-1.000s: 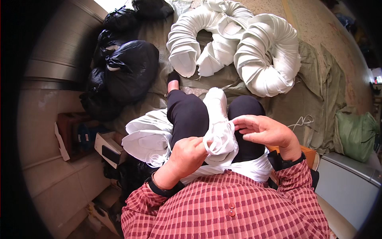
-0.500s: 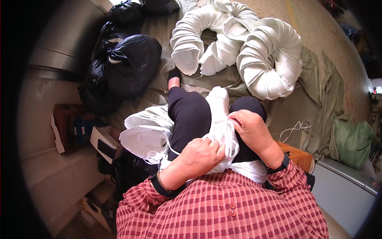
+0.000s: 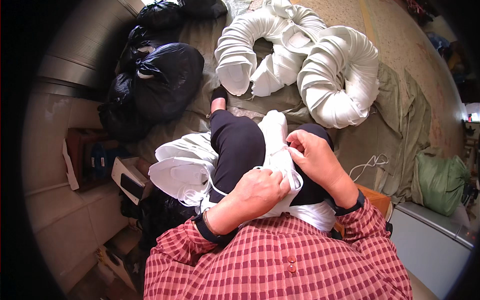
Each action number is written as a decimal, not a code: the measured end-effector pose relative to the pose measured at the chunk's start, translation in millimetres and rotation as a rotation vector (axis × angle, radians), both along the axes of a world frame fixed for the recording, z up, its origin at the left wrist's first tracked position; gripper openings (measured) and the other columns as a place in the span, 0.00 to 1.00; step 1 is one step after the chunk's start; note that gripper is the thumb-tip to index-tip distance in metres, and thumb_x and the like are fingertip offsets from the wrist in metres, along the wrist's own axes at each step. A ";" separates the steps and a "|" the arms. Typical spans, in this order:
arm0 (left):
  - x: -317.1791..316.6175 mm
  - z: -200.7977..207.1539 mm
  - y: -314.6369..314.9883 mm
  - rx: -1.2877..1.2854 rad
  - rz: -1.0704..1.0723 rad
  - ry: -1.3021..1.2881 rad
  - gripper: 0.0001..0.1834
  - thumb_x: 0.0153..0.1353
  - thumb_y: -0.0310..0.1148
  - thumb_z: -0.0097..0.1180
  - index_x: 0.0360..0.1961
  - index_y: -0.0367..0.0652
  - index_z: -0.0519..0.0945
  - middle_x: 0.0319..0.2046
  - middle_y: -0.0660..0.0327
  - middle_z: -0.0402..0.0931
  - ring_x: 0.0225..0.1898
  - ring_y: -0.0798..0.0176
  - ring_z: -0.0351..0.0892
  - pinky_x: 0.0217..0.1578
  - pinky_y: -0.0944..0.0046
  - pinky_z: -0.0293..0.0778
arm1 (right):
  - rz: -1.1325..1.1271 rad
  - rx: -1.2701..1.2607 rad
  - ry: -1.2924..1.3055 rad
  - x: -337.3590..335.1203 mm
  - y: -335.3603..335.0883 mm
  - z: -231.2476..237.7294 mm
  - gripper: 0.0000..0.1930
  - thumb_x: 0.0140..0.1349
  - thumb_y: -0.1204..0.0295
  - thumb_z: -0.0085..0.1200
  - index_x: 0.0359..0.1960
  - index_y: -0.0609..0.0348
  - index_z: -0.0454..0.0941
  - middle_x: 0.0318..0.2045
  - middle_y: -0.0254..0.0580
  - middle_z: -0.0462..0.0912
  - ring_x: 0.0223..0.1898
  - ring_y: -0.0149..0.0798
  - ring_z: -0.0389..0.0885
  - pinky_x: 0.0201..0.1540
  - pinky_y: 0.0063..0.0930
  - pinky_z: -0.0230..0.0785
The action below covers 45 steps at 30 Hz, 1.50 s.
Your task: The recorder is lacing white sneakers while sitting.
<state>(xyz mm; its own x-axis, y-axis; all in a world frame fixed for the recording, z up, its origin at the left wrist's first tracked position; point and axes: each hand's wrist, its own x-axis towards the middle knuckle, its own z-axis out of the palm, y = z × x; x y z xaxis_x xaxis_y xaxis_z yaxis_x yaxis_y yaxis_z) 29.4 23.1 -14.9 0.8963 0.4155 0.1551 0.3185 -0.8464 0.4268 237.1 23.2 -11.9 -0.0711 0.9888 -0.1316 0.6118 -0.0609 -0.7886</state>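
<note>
Since the earlier frame, the left hand point(image 3: 261, 192) has edged rightward over the white shoe point(image 3: 274, 131), mid-frame between the thighs. I see its fingers curled closed on the white lace point(image 3: 296, 184). The right hand point(image 3: 318, 157) is half curled by the upper lacing — whether it grips, I can't tell. I'd expect the slack loop could tangle if pulled unevenly, or snag the shoes point(image 3: 176, 174) at left.

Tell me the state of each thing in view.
Left hand: closed on the laces
Right hand: fingers curled at the shoe
White shoe: in the lap, toe pointing away
Laces: loosely looped
White uppers at left: nested together
Coiled white uppers: nested in curved rows
Large black bag: bulging, knotted
Green bag: bulging; closure unclear
White cord: loosely looped
</note>
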 end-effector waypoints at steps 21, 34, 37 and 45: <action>-32.7 20.4 -14.5 -0.122 -0.049 0.060 0.06 0.51 0.32 0.59 0.26 0.44 0.75 0.25 0.60 0.75 0.28 0.57 0.82 0.28 0.58 0.77 | 0.033 0.064 0.034 -7.1 -8.0 -8.0 0.14 0.56 0.83 0.53 0.46 0.64 0.78 0.47 0.50 0.81 0.42 0.47 0.82 0.45 0.37 0.75; -26.0 97.0 41.7 0.032 0.714 -0.441 0.38 0.57 0.26 0.69 0.68 0.41 0.66 0.58 0.45 0.67 0.45 0.41 0.80 0.43 0.51 0.79 | -0.037 -0.124 0.896 -14.6 -28.7 -3.5 0.12 0.78 0.67 0.45 0.42 0.62 0.78 0.37 0.40 0.84 0.34 0.32 0.81 0.43 0.27 0.74; -51.4 61.5 16.9 -0.154 0.636 -0.125 0.34 0.58 0.29 0.69 0.66 0.41 0.70 0.55 0.45 0.72 0.46 0.44 0.81 0.41 0.52 0.79 | -0.134 -0.138 1.230 -6.1 -29.3 -0.2 0.17 0.81 0.61 0.40 0.40 0.59 0.76 0.37 0.40 0.83 0.34 0.29 0.81 0.44 0.25 0.76; 23.5 8.5 -17.1 -0.421 0.252 -0.397 0.25 0.57 0.27 0.68 0.55 0.35 0.74 0.52 0.46 0.76 0.51 0.42 0.79 0.51 0.50 0.76 | -0.353 -0.218 1.319 6.5 -45.1 43.0 0.13 0.79 0.62 0.45 0.43 0.58 0.75 0.35 0.37 0.80 0.37 0.31 0.81 0.47 0.27 0.77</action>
